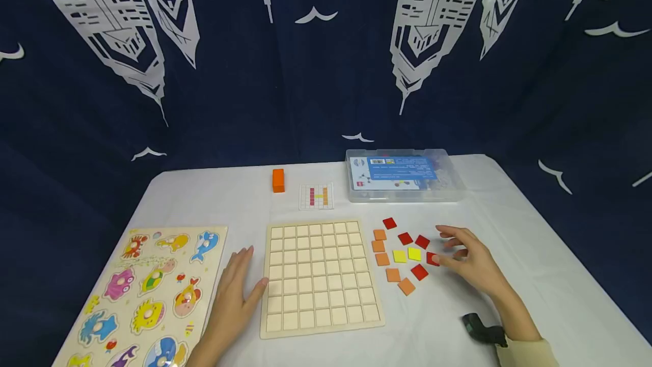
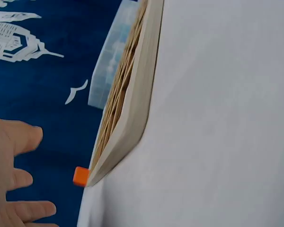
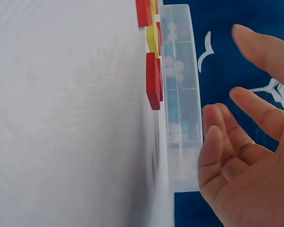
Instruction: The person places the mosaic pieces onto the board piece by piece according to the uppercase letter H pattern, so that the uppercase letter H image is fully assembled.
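A wooden grid board [image 1: 320,332] with square cells lies in the middle of the table. My left hand [image 1: 231,294] is at its left side, fingers straight and thumb tip at the board's edge. My right hand [image 1: 474,265] is over the right part of the table, fingers relaxed. Its thumb overlaps the rightmost red tile [image 1: 433,259] in the head view. In the right wrist view, nothing lies between thumb and fingers, and a red tile [image 3: 153,81] is apart from them. Around it lie several other red tiles [image 1: 420,272], two yellow tiles [image 1: 399,256] and several orange tiles [image 1: 393,275].
A pattern card [image 1: 316,196] with coloured squares lies behind the board, near an orange block [image 1: 278,180]. At the back right is a clear plastic case [image 1: 443,188]. An animal puzzle board [image 1: 170,254] covers the left side. A black device [image 1: 481,330] is by my right wrist.
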`<state>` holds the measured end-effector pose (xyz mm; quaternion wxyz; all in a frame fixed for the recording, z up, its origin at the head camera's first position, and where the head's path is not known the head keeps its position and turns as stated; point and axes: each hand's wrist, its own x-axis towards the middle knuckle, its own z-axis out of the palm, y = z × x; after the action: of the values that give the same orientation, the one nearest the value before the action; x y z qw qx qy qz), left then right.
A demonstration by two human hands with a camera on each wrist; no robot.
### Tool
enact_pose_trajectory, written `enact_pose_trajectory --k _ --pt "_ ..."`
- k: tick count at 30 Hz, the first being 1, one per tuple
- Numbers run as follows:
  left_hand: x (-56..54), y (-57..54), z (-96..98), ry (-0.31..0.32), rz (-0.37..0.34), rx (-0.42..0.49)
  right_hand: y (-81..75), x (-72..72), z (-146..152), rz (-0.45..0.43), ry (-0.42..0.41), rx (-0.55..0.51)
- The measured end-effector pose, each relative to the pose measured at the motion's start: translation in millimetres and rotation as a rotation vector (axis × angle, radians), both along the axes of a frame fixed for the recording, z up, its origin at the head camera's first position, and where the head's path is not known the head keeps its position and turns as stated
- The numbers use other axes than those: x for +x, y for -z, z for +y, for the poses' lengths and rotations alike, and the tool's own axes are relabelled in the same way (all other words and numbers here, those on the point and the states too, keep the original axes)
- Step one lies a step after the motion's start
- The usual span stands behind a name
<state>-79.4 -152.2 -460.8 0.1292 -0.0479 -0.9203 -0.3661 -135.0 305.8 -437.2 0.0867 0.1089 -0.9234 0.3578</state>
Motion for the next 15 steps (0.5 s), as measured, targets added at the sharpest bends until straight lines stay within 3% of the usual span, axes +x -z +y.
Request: enact_pose_trajectory --k 6,15 --pt "0.2 12.5 2.5 0.020 -0.038 0.026 5.2 -0.2 6 -0.106 -0.002 -0.032" --pt "-0.7 22.8 4.3 0.022 -0.037 -0.021 15.2 -5.8 13 -0.154 -0.006 -0.020"
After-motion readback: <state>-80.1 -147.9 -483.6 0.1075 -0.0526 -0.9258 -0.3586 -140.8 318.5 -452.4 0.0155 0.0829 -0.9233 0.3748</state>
